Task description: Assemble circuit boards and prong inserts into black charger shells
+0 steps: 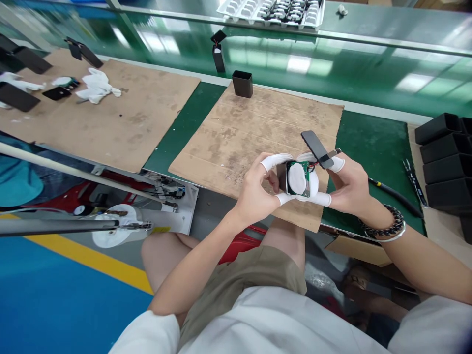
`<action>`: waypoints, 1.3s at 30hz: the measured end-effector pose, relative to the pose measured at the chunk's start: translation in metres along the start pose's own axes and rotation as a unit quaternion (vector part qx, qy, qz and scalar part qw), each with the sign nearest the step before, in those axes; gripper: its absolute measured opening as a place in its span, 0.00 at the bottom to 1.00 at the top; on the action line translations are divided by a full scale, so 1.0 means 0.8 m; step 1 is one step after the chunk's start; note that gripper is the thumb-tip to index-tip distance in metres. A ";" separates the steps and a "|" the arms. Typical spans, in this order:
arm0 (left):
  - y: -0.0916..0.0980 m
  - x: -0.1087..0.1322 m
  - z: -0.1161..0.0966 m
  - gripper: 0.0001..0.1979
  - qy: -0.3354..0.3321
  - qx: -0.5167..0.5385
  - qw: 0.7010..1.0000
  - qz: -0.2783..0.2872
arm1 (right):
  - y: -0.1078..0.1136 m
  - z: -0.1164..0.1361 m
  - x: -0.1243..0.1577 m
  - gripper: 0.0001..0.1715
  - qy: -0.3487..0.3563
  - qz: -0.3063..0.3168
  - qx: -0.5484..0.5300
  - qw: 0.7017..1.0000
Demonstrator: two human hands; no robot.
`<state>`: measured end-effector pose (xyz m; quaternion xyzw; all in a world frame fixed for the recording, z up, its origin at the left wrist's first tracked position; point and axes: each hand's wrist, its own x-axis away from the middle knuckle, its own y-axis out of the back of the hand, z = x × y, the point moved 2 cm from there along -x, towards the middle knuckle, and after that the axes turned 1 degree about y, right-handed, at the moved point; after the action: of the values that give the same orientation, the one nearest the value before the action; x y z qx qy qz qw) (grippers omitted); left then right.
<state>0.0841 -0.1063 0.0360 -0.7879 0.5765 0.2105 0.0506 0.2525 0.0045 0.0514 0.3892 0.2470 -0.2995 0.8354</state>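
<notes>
Between my two hands is a dark housing [281, 178] with a green circuit board [307, 172] and a round white pad [297, 178] at its open end. My left hand [260, 189] grips the housing from the left, with white covers on some fingertips. From the right, my right hand [344, 184] closes around the same unit, its fingertips also covered in white. A black cap [313, 145], joined by short wires, sticks up beside my right thumb and forefinger. Cardboard [258, 132] lies beneath the unit.
An empty black case [242, 84] stands at the cardboard's back edge, near another case with its cap raised [218, 56]. Pliers [396, 196], tweezers [415, 182] and stacked black cases [446, 162] are on the right. White gloves [96, 86] lie left; a parts tray [275, 12] is behind.
</notes>
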 end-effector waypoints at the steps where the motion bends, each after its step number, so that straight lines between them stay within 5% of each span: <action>1: 0.000 0.000 0.000 0.27 -0.001 0.000 1.000 -0.001 | 0.000 0.000 0.000 0.34 -0.003 0.000 -0.001 1.000; 15: 0.001 0.004 0.002 0.25 -0.033 -0.015 0.999 -0.014 | -0.003 0.013 -0.005 0.29 0.070 -0.006 0.045 0.997; 25: 0.000 0.006 0.010 0.25 -0.025 -0.015 0.999 -0.027 | -0.001 0.014 -0.012 0.27 -0.045 0.045 0.047 0.997; 31: -0.002 0.001 0.030 0.29 0.045 0.005 0.999 -0.013 | -0.008 0.007 -0.012 0.32 -0.083 0.052 0.050 0.994; 35: 0.000 -0.009 0.029 0.35 0.142 0.040 0.989 0.026 | -0.007 -0.012 -0.010 0.39 -0.167 0.044 -0.051 0.984; 39: 0.005 -0.012 0.013 0.35 0.130 0.092 0.987 0.033 | 0.004 -0.025 -0.012 0.45 -0.215 0.015 -0.194 0.957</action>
<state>0.0750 -0.0957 0.0310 -0.7812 0.6207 0.0538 0.0401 0.2445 0.0248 0.0474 0.1495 0.1088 -0.3101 0.9325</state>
